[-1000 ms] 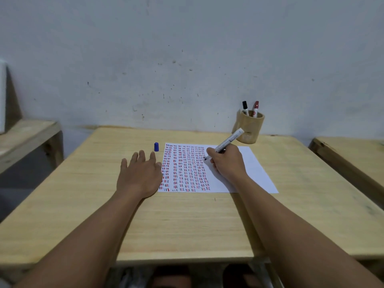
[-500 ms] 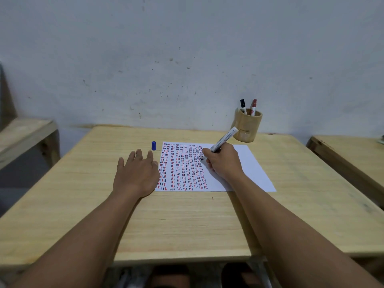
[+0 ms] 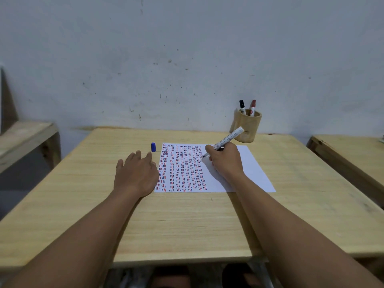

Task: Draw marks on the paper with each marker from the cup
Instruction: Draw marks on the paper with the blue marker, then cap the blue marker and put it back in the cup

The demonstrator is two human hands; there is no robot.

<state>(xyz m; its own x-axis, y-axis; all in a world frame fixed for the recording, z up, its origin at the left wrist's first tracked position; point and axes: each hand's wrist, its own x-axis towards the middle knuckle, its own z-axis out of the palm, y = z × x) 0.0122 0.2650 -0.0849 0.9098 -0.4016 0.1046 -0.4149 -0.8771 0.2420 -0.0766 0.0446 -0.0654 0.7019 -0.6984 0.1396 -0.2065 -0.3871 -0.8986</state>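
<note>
On the table (image 3: 187,225), the right hand (image 3: 225,161) grips a marker (image 3: 227,138), tip meeting the paper (image 3: 253,169). Left hand (image 3: 136,173) lies open, flat, steadying the sheet's left edge; the cup (image 3: 247,126) stands far right.

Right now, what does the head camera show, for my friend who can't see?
The right hand draws with a marker on marked paper. The left hand lies flat on the wooden table, near a blue cap. A cup holds two markers.
</note>
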